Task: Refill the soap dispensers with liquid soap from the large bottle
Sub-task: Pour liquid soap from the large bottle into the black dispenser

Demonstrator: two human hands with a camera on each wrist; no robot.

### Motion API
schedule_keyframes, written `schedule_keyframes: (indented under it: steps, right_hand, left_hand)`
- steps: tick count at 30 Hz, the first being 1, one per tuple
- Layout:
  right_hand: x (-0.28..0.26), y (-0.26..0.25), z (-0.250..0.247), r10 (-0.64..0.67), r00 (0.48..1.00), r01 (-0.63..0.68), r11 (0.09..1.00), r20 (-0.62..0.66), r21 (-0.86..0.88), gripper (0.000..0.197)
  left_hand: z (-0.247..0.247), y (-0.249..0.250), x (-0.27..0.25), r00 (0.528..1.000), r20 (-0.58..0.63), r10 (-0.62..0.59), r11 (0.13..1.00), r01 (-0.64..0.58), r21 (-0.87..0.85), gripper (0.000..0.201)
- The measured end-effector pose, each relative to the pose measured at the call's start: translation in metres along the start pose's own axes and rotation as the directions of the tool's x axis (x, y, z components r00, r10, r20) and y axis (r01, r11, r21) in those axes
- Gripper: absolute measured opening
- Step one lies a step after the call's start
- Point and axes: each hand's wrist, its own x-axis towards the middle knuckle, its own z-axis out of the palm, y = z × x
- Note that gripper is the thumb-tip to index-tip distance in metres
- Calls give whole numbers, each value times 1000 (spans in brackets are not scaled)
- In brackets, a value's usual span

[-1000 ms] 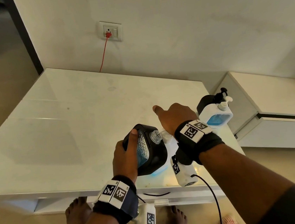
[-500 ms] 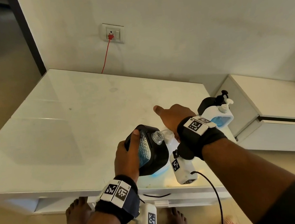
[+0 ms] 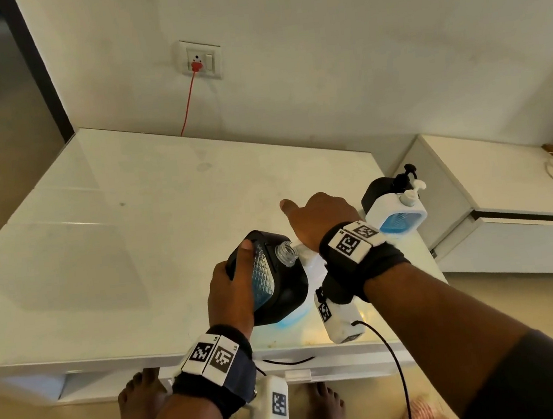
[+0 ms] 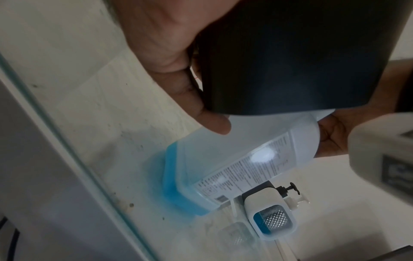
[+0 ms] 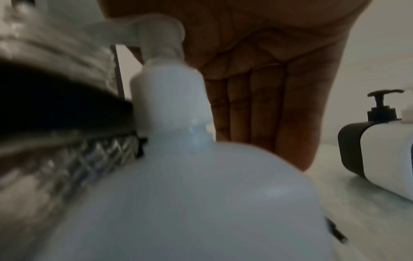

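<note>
the left hand (image 3: 229,290) keeps its grip on the tilted black dispenser (image 3: 276,278), its open neck now just clear of the large bottle's (image 4: 234,159) pump spout (image 5: 134,29). the right hand (image 3: 317,218) rests flat-fingered on that pump; this press looks finished, little blue soap remains.

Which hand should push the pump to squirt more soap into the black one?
Right. The right hand already lies flat over the large bottle's pump, whose spout points at the black dispenser's open neck. The left hand grips that dispenser, tilted, and looks needed there.
</note>
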Motion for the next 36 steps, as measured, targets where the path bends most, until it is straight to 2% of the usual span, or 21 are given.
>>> schedule_keyframes:
  steps: [1, 4, 7, 13, 17, 20, 21, 24, 28, 32, 36]
  right_hand:
    - [2, -2, -1, 8, 999, -8, 1000, 31, 9, 61]
    - [5, -5, -3, 9, 996, -11, 1000, 93, 23, 65]
    - [6, -2, 0, 4, 999, -5, 1000, 51, 18, 62]
    - [0, 3, 4, -10, 999, 10, 1000, -31, 14, 48]
    - [-4, 3, 6, -29, 997, 29, 1000, -74, -4, 44]
    - [-3, 2, 5, -36, 998, 35, 999, -51, -17, 49]
    - [0, 1, 4, -29, 999, 29, 1000, -29, -6, 54]
    - [5, -3, -2, -9, 998, 7, 999, 56, 50, 63]
    - [6, -4, -1, -20, 999, 20, 1000, 37, 14, 58]
    - [1, 2, 3, -22, 999, 23, 1000, -33, 17, 52]
    - [-4, 4, 5, -15, 995, 17, 1000, -95, 17, 52]
  left_hand:
    - [0, 0, -1, 1000, -5, 0, 1000, 0, 6, 82]
    - [0, 0, -1, 1000, -1, 2, 1000, -2, 8, 90]
    - [-1, 0, 1, 1000, 1, 9, 1000, -9, 7, 82]
    - [-2, 1, -2, 1000, 1, 6, 1000, -6, -8, 104]
    - [-1, 2, -1, 1000, -9, -15, 1000, 15, 0, 75]
    - [-2, 1, -1, 1000, 0, -13, 1000, 13, -2, 93]
    - [-2, 0, 0, 1000, 5, -7, 1000, 7, -7, 93]
    - [-1, -1, 1, 1000, -9, -5, 1000, 5, 14, 68]
    - [0, -2, 3, 1000, -25, -9, 1000, 10, 20, 61]
    - [-1, -4, 3, 1000, -14, -7, 1000, 7, 29, 66]
    - [0, -3, 1, 1000, -1, 6, 1000, -6, -3, 96]
